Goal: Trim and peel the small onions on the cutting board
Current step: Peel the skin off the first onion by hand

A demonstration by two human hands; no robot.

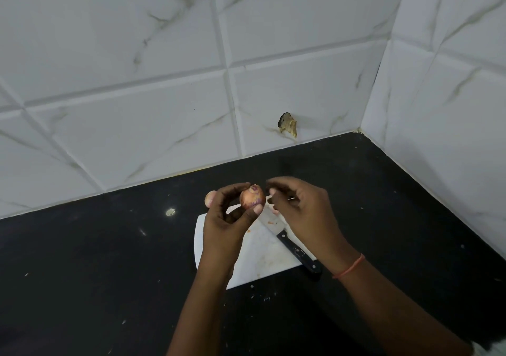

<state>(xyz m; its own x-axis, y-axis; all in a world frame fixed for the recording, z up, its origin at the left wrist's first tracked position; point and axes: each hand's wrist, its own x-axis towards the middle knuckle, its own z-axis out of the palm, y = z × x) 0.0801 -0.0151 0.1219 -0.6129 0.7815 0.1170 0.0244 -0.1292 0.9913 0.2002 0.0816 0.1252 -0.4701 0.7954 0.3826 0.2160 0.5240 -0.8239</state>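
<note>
Left hand (pixel 227 216) raised, fingers (pixel 257 208) pinching onion (pixel 252 197), right hand (pixel 298 213) curled beside

Bare forearms, orange thread band (pixel 350 266) on right wrist

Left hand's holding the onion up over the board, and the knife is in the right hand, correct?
Not quite. The head view shows the knife lying on the cutting board, not in the right hand. The left hand does hold the onion above the board.
</note>
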